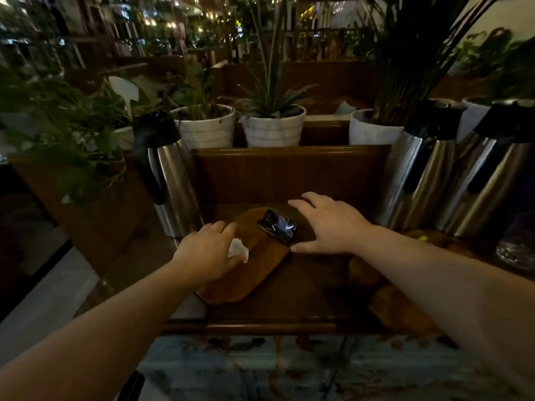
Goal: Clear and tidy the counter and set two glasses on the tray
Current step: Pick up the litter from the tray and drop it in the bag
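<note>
An oval wooden tray [254,273] lies on the dark wooden counter [304,299]. A small black shiny packet [278,229] rests on the tray's far end. My left hand [207,256] hovers over the tray's left side with a crumpled white tissue [238,249] under its fingers. My right hand [327,224] is spread open just right of the packet, thumb near its corner, holding nothing. A clear glass [516,247] stands at the far right edge of the counter.
One steel thermos jug [170,180] stands left of the tray and two more jugs [451,175] to the right. White plant pots [272,128] line the ledge behind. Brown rounded shapes [396,302] lie under my right forearm.
</note>
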